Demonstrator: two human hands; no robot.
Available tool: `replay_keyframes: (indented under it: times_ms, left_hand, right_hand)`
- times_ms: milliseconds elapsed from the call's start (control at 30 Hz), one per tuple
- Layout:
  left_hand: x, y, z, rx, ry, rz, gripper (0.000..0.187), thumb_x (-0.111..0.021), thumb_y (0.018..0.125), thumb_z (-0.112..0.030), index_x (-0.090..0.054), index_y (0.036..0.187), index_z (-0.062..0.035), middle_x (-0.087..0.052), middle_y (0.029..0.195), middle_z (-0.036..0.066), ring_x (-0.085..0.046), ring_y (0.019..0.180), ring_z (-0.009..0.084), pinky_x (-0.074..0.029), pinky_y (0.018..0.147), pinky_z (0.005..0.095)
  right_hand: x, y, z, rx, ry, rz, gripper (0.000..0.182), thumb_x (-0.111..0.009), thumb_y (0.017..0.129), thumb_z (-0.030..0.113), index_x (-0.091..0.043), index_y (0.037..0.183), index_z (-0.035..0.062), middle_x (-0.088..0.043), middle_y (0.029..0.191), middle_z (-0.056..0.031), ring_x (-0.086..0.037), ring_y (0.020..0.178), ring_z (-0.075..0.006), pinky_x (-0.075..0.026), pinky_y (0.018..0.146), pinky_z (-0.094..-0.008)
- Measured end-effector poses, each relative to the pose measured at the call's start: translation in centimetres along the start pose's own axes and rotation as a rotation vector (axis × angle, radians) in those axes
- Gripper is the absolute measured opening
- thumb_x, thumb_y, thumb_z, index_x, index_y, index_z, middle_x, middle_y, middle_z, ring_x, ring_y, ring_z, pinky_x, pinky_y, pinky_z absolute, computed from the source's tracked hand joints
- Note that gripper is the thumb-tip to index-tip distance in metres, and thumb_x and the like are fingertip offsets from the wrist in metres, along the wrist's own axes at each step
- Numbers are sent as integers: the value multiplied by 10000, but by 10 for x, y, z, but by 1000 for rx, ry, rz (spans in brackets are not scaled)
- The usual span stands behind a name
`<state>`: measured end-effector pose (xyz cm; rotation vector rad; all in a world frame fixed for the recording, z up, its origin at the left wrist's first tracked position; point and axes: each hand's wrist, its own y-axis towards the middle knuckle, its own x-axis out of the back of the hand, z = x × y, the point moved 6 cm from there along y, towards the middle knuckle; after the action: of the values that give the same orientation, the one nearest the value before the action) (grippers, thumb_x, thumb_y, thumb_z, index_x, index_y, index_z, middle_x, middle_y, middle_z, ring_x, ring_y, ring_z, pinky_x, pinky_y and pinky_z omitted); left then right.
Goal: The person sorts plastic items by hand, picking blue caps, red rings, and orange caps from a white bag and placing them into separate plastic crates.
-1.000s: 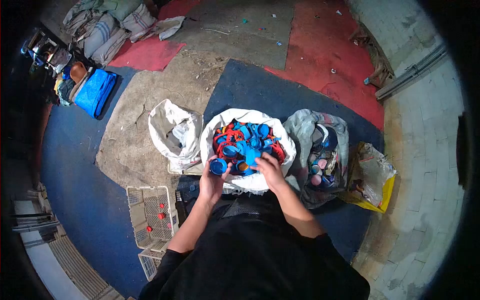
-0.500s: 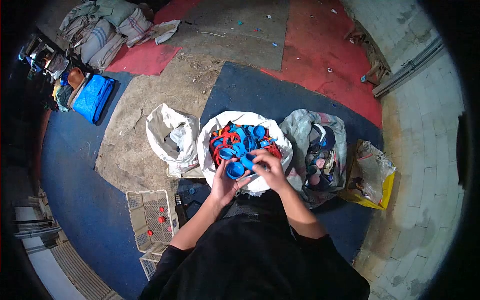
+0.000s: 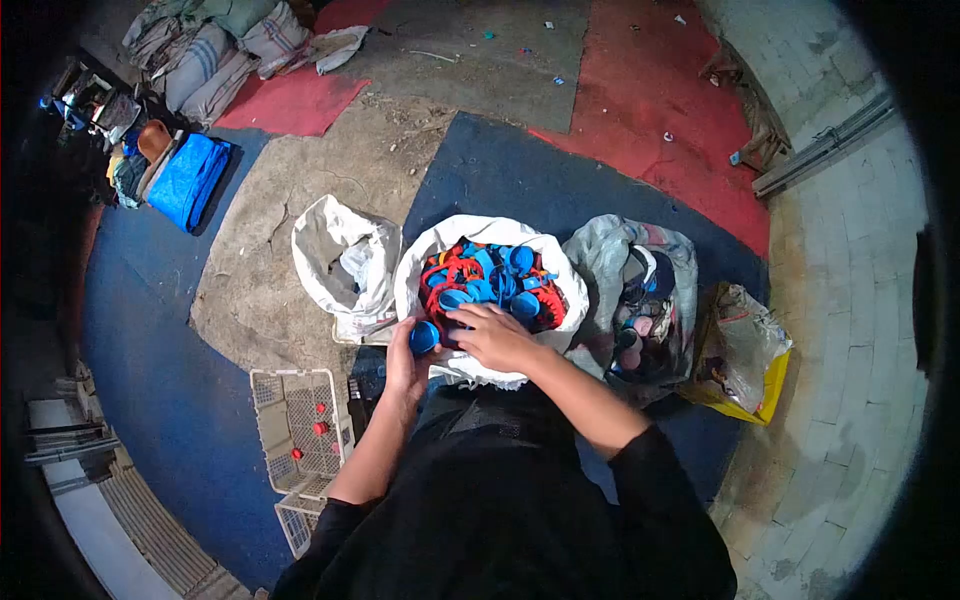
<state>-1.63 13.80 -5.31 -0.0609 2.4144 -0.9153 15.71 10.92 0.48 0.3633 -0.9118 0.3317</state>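
My left hand (image 3: 403, 366) is closed around a round blue plastic cap (image 3: 424, 337), its hollow side facing up, at the near left rim of the middle white sack (image 3: 553, 254). My right hand (image 3: 497, 340) reaches over the sack's near side with its fingers apart, close to another blue cap (image 3: 455, 300); I see nothing held in it. Blue and red plastic pieces fill the sack, among them red ring-like strips (image 3: 458, 272) and a blue cup-shaped cap (image 3: 524, 305) right of my fingers.
Left stands a white sack (image 3: 318, 262) with clear plastic inside. On the right are a grey sack (image 3: 588, 250) of mixed plastic pieces and a yellow bag (image 3: 772, 392). A beige crate (image 3: 262, 400) holding several red caps lies lower left. A tiled wall (image 3: 850, 330) bounds the right.
My left hand has moved left with a blue cap. My right hand has let go of a blue cap, which now lies on the pile, and has shifted left.
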Motion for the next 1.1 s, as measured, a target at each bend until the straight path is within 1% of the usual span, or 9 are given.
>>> replay_keyframes:
  times_ms: [67,167,400,533,700,800,900,1000,1100]
  left_hand:
    - [4,-8,-4,-34,46,-45,272,-613,1010,-306,-592,1166,-84,-653,1111,66,-647,895,174,-552,673,329]
    - [12,-11,-1,-18,26,-29,284,-617,1006,-320,-605,1164,-84,-640,1127,60,-640,909,171,-554,680,336]
    - [34,-33,-15,169,242,68,194,-603,968,-308,-626,1050,-133,-648,1093,36,-624,832,135,-544,618,326]
    - [39,-36,-12,179,392,217,151,-592,974,-231,-621,1048,-102,-624,953,21,-644,818,164,-546,577,338]
    - [48,-33,4,121,557,291,78,-634,962,-116,-661,1011,-60,-635,1271,84,-675,942,179,-571,613,330]
    - [41,-33,6,9,669,355,67,-640,957,-82,-676,984,-33,-494,1524,124,-646,1040,178,-577,637,325]
    - [41,-30,4,-262,816,392,84,-640,975,-108,-679,1002,-39,-572,1436,119,-655,991,165,-572,654,324]
    - [31,-39,2,-6,456,201,110,-638,996,-140,-675,1034,-44,-665,1264,102,-662,931,155,-566,666,321]
    - [25,-34,3,4,293,165,132,-628,1012,-161,-664,1068,-47,-698,1087,76,-659,868,151,-563,654,326]
  right_hand:
    - [-14,-5,-21,38,-174,226,223,-654,924,283,-782,948,102,-631,1321,-92,-496,1327,-295,-325,1149,-480]
    - [3,-14,-48,-35,-189,255,264,-666,905,336,-810,851,120,-654,1219,-87,-514,1265,-273,-300,1165,-503]
    - [40,19,-21,-7,-238,-148,203,-744,819,265,-750,874,69,-636,1199,-115,-541,1209,-299,-355,1098,-500]
    - [-48,29,-12,128,37,85,226,-738,808,235,-709,981,92,-656,1117,-43,-587,1106,-237,-415,966,-448]
    - [-46,35,-13,26,-234,90,234,-690,779,177,-725,999,106,-669,1117,-29,-584,1085,-246,-406,923,-421]
    - [-60,26,-45,-73,-380,119,363,-799,762,308,-718,1052,105,-699,1043,-50,-586,1083,-254,-403,928,-429]
    - [-21,20,-40,-199,-68,100,411,-843,741,356,-728,1058,122,-706,1001,-67,-596,1072,-250,-400,935,-428]
    - [3,14,-45,-406,280,42,416,-863,753,298,-711,1073,80,-713,1072,-110,-654,1026,-281,-495,902,-444]
    - [14,7,-50,-437,579,-101,404,-855,773,173,-629,1071,22,-663,1265,-168,-683,1091,-308,-564,895,-413]
